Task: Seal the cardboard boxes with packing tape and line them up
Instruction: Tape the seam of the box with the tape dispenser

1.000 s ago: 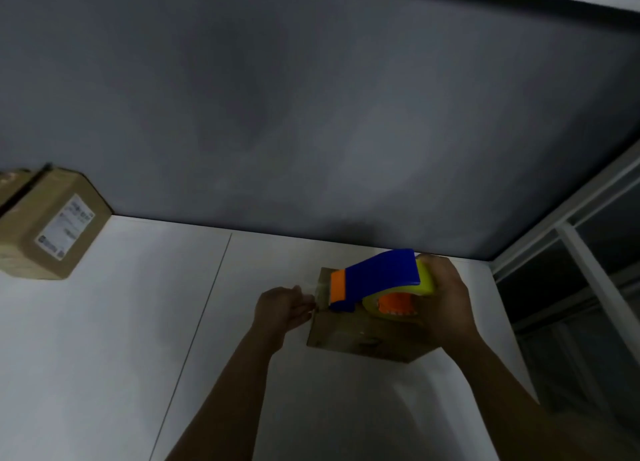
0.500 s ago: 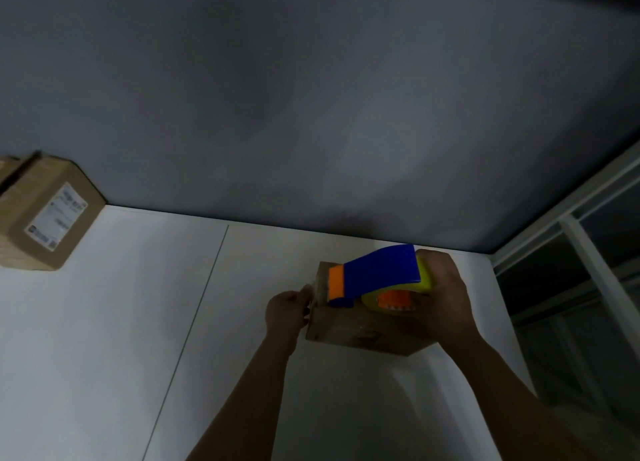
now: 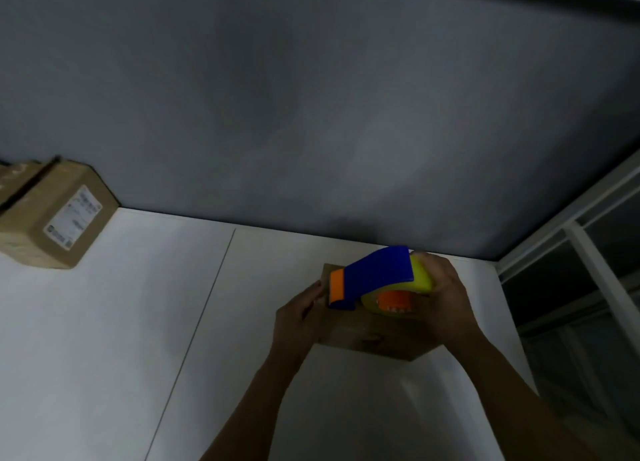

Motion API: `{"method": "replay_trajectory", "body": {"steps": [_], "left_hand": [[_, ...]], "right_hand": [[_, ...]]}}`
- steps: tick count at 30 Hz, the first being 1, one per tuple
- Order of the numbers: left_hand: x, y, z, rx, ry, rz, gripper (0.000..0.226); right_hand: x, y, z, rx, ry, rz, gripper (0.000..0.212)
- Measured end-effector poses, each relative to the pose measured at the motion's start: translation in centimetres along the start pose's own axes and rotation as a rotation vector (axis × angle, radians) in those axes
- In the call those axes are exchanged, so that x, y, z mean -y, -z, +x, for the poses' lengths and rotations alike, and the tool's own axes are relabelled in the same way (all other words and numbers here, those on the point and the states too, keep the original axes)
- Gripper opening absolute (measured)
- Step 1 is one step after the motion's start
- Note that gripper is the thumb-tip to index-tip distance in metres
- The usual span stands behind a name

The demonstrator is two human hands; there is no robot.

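Observation:
A small cardboard box (image 3: 372,339) sits on the white table (image 3: 121,339) near its back right corner. A blue, orange and yellow tape dispenser (image 3: 377,277) rests on the box top, and my right hand (image 3: 446,304) grips its rear. My left hand (image 3: 298,316) holds the box's left end, with its fingers curled by the dispenser's orange front. At the far left, against the wall, stands another cardboard box (image 3: 55,214) with a white label; the edge of a further box (image 3: 15,176) shows behind it.
A dark grey wall (image 3: 311,114) runs along the back of the table. A white metal frame with dark panels (image 3: 588,252) stands to the right, past the table edge. A seam (image 3: 201,322) divides the table top.
My left hand has moved right from beside the box onto its left end. The dispenser has shifted slightly on the box top. The view has tilted a little.

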State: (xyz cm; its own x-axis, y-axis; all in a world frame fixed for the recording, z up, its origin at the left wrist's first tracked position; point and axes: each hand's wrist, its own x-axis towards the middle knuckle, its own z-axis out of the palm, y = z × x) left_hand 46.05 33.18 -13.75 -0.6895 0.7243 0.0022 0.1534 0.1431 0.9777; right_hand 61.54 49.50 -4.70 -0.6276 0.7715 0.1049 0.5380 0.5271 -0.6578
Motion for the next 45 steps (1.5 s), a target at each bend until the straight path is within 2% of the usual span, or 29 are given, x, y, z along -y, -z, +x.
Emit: {"method": "replay_trajectory", "body": {"steps": [2,5,7,10,13,18,23,29,34,39,45], "left_hand": [[0.1,0.8,0.0,0.18,-0.032,0.087,0.049],[0.0,1.8,1.3,0.386,-0.08,0.372,0.101],[-0.4,1.7,2.5,0.435,-0.136,0.55,0.119],[-0.2,1.2,4.1,0.476,-0.121,0.611,0.129],[0.1,1.0,5.2,0.508,-0.109,0.637,0.129],[-0.1,1.1,6.4,0.506,-0.202,0.704,0.117],[0.1,1.5,6.5,0.511,-0.222,0.755,0.127],[-0.5,1.1,6.6,0.537,-0.201,0.787,0.126],[-0.1,0.6,6.1,0.535,-0.301,0.867,0.115],[-0.3,0.2,5.8,0.506,-0.342,0.946,0.117],[0.3,-0.1,5.9,0.503,-0.293,0.981,0.129]], "right_hand": [[-0.5,0.4,0.1,0.075,-0.025,0.042,0.087],[-0.4,0.8,0.1,0.138,-0.094,0.093,0.105],[-0.2,0.8,0.0,0.143,-0.116,0.103,0.101],[0.0,1.1,0.0,0.17,-0.103,0.129,0.081],[0.2,1.7,0.2,0.225,-0.116,0.073,0.065],[0.0,2.6,0.6,0.268,-0.102,0.027,0.06],[-0.5,4.0,0.8,0.253,-0.07,-0.024,0.055],[-2.0,4.4,1.0,0.246,-0.071,-0.088,0.063],[-1.0,4.7,1.2,0.272,-0.076,-0.005,0.093],[1.0,3.1,1.1,0.232,-0.04,-0.09,0.094],[1.1,4.0,1.1,0.271,-0.041,-0.208,0.084]]}}
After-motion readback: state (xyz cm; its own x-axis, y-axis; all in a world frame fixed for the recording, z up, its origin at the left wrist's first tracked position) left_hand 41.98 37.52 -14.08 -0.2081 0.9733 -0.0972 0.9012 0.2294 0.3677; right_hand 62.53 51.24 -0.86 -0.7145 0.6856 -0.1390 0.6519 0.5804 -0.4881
